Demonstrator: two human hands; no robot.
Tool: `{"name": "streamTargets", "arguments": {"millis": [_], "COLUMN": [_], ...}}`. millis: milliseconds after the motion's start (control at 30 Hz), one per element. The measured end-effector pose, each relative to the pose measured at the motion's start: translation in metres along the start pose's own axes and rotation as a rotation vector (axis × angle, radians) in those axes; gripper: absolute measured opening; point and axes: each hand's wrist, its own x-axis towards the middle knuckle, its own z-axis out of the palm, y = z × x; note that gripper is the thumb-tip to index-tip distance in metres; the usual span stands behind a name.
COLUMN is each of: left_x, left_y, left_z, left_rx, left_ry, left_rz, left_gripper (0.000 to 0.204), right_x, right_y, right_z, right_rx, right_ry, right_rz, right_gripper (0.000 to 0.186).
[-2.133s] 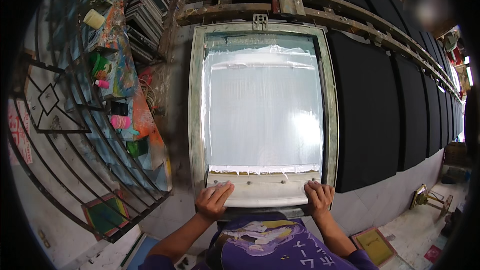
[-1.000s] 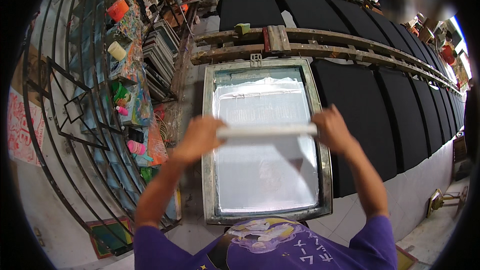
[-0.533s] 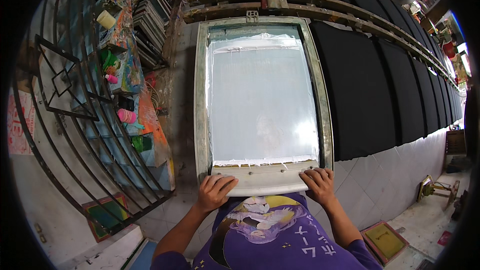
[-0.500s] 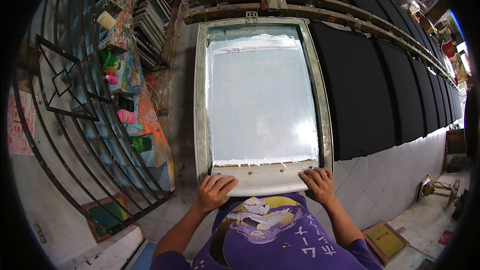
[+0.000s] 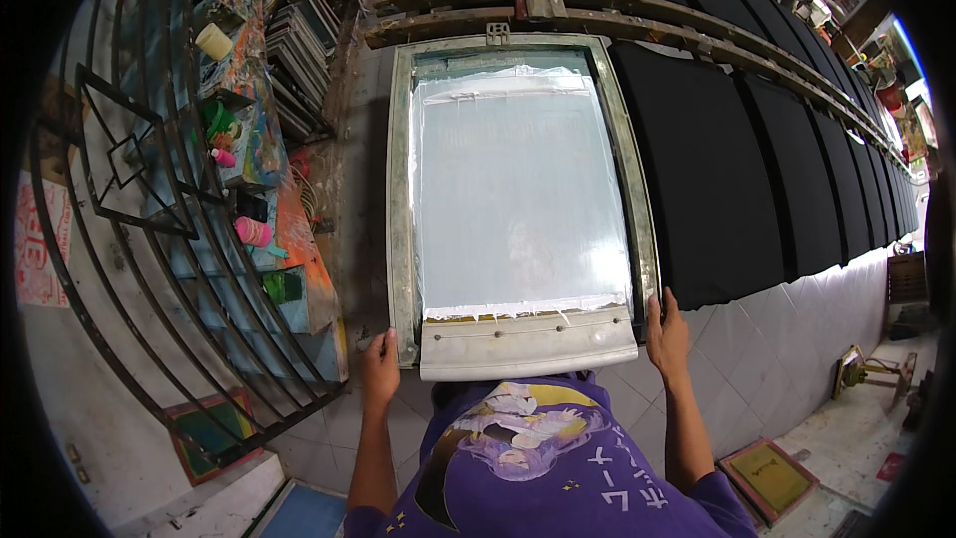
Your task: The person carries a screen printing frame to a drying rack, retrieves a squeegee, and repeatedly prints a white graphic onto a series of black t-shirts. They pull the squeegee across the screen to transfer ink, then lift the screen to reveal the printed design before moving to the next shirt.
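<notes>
A screen printing frame (image 5: 400, 189) with a pale mesh (image 5: 518, 199) lies in front of me. White ink is smeared along the mesh's far and near ends. Across the near end rests a wide squeegee (image 5: 528, 344) with a whitish holder, untouched by either hand. My left hand (image 5: 379, 371) grips the frame's left rail near its front corner, and my right hand (image 5: 670, 337) grips the right rail a little farther up. Fingers on the undersides are partly hidden.
Black fabric panels (image 5: 697, 169) lie right of the frame and beyond the wooden rails (image 5: 637, 25). To the left stand a black metal grille (image 5: 129, 219) and a paint-stained shelf (image 5: 299, 229) with containers. Stacked screens (image 5: 299, 60) lean at the far left.
Both hands have let go of the squeegee's ends and moved outward to the frame's side rails. The squeegee stays at the near end, shifted slightly.
</notes>
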Motion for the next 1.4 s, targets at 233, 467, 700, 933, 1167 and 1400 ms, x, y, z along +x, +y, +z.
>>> {"name": "streamTargets", "arguments": {"millis": [233,467,700,933,1167,1400], "left_x": [-0.013,0.030,0.052,0.003,-0.059,-0.110], "left_y": [0.024,0.029,0.016,0.020,0.054,0.118], "left_z": [-0.002,0.015,0.045,0.028,0.032,0.105], "left_rx": [-0.092,-0.294,-0.365,-0.411,-0.465,-0.526], "left_ry": [0.138,0.065,0.210,0.202,0.084,-0.231], "left_rz": [0.098,0.192,0.192,0.176,0.221,0.375], "left_gripper": [0.045,0.044,0.044,0.041,0.044,0.040], "right_x": [0.005,0.056,0.078,0.047,-0.006,-0.069], "right_y": [-0.023,-0.026,-0.009,0.019,0.092,0.251], "right_z": [-0.020,-0.003,0.036,0.032,-0.016,-0.113], "right_rx": [0.104,0.368,0.426,0.470,0.575,0.613], "right_ry": [-0.088,-0.122,0.110,0.241,0.348,0.584], "right_rz": [0.033,-0.040,-0.061,-0.106,-0.045,0.206], "right_gripper": [0.067,0.071,0.064,0.060,0.058,0.064]}}
